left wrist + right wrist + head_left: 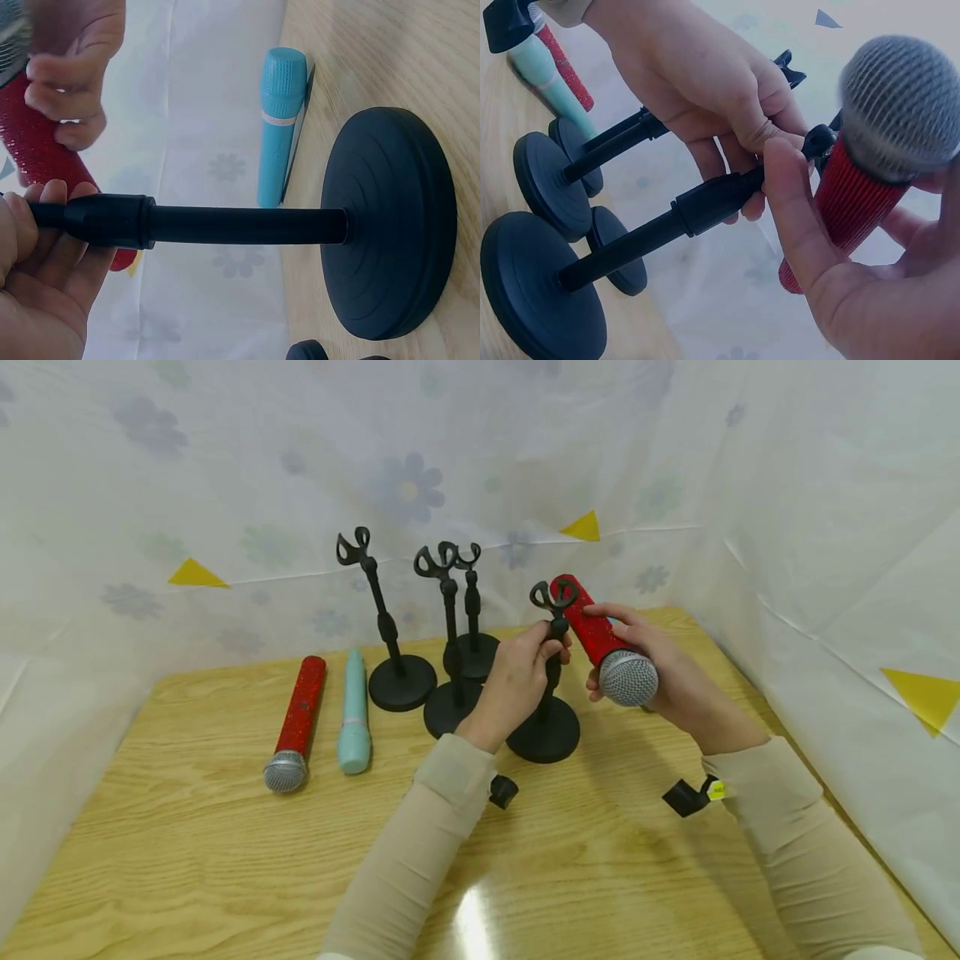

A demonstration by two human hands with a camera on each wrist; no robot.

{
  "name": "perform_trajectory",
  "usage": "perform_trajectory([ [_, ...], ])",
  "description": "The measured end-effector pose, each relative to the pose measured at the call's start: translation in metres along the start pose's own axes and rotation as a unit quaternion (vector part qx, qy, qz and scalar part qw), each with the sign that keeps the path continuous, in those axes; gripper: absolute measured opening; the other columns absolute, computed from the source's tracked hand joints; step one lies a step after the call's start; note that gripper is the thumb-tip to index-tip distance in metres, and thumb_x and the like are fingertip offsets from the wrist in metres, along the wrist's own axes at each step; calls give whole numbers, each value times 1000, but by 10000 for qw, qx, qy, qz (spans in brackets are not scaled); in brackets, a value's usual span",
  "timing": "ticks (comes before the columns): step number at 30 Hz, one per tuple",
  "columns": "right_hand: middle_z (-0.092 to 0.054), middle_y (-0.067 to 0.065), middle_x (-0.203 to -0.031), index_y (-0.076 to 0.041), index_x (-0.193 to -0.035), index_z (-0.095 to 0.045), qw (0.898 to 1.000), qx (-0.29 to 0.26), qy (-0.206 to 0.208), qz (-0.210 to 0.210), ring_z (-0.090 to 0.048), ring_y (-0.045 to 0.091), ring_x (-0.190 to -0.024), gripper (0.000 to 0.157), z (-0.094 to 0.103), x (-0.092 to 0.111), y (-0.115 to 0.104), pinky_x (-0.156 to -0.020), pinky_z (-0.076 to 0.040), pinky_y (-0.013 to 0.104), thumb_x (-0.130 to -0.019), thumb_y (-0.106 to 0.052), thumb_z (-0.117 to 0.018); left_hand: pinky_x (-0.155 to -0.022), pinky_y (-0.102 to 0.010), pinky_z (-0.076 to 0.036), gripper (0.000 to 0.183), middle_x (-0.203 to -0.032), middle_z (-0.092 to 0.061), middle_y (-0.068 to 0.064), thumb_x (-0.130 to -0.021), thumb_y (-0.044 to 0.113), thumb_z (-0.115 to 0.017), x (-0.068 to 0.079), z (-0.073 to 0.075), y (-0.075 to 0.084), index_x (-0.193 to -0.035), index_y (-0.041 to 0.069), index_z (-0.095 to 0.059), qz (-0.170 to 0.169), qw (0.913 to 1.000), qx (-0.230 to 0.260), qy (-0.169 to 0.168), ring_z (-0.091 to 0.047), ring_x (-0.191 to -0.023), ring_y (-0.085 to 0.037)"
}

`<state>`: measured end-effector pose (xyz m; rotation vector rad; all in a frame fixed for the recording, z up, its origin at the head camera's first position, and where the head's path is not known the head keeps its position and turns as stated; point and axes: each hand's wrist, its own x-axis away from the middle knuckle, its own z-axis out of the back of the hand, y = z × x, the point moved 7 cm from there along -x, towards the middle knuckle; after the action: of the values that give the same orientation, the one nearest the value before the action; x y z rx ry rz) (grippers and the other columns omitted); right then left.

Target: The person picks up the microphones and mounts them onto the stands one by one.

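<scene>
My left hand [517, 677] pinches the upper pole of a black microphone stand [543, 735], just under its forked clip [555, 599]. In my right hand [660, 664] is a red glittery microphone [588, 627] with a silver mesh head [904, 97]. It is tilted, its mesh head towards me and its handle end beside the clip; whether they touch cannot be told. The right thumb [795, 195] reaches close to the left fingers in the right wrist view. A turquoise microphone [283, 127] lies beyond the stand's round base [394, 225] in the left wrist view.
Several more black stands [402, 681] stand upright to the left with bare clips. Further left, another red microphone [302, 710] and a turquoise microphone [354, 727] lie on the wooden table [225, 860]. A flowered white sheet [300, 468] hangs behind and at the sides.
</scene>
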<state>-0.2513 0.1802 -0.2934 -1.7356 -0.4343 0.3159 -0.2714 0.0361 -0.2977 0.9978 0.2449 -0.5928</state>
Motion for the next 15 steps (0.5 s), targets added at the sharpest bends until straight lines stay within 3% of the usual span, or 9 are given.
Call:
perform_trajectory([
  [5,-27,11,-149,-18,-149,-38,9957,-490,-506,602,-73,23,-85,41,-3,1,-6,-83,-62,34,-110,-20,-28,-84,-23,-58,27,-96,-73,-6,-106,23,-44,2,2,0,-108,5,-63,-18,10000,-21,10,-70,-90,-14],
  [8,-44,13,-137,-16,-152,-36,9919,-428,-651,1003,-74,25,-91,48,-3,3,-10,-88,-61,34,-106,-8,-23,-84,-23,-57,28,-96,-72,-6,-106,23,-44,3,2,-1,-109,4,-64,-39,10000,-15,-22,-70,-90,-14],
  [12,-60,13,-111,-16,-155,-33,9865,37,-498,1558,-73,24,-93,52,-2,6,-17,-89,-60,34,-105,0,-38,-84,-22,-58,28,-97,-72,-6,-106,24,-44,4,3,-1,-107,4,-63,-17,10000,-13,-31,-70,-91,-15],
  [15,-62,12,-107,-15,-154,-33,9807,377,-278,1896,-73,25,-90,62,-2,7,-22,-85,-61,33,-99,4,-55,-85,-20,-58,26,-96,-72,-6,-106,23,-44,5,3,-1,-106,5,-63,38,10000,18,-35,-70,-91,-14],
])
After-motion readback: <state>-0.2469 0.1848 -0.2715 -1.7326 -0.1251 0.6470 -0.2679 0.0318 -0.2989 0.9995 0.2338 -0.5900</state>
